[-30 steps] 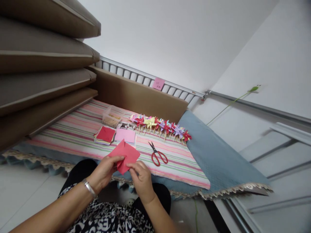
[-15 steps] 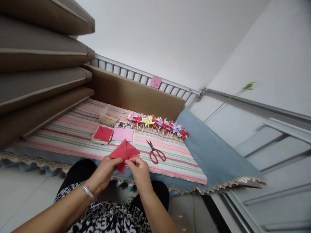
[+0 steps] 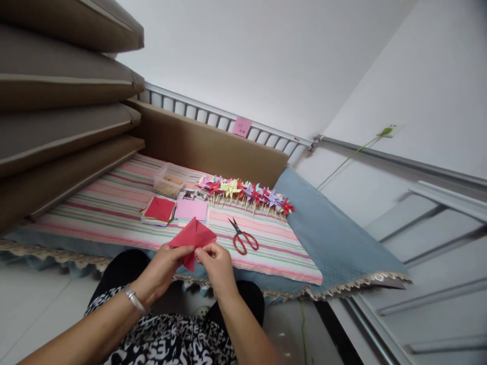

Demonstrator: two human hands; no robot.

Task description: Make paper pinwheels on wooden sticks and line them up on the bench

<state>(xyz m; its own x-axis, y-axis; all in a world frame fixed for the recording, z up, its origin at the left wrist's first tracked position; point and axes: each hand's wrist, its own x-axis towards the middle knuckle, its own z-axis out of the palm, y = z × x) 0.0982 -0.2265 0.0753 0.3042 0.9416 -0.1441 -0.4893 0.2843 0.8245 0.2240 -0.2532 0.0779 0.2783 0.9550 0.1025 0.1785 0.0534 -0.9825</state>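
Observation:
A red paper square (image 3: 193, 236), folded into a triangle-like shape, is held up in front of me over my lap. My left hand (image 3: 163, 269) pinches its left corner, a silver bracelet on that wrist. My right hand (image 3: 217, 268) pinches the paper's lower middle, fingers closed on the fold. Both hands hover just before the near edge of the striped cloth (image 3: 114, 213).
On the striped cloth lie red-handled scissors (image 3: 242, 238), a stack of red paper (image 3: 159, 210), a pink stack (image 3: 190, 210), a clear box of sticks (image 3: 167, 181) and a row of several paper pinwheels (image 3: 243, 192). Brown cushions (image 3: 57, 116) are stacked at left; a cardboard sheet (image 3: 213, 147) stands behind.
The red paper has been folded further, from an open flat square into a narrower pointed shape. Both hands have drawn closer together on it.

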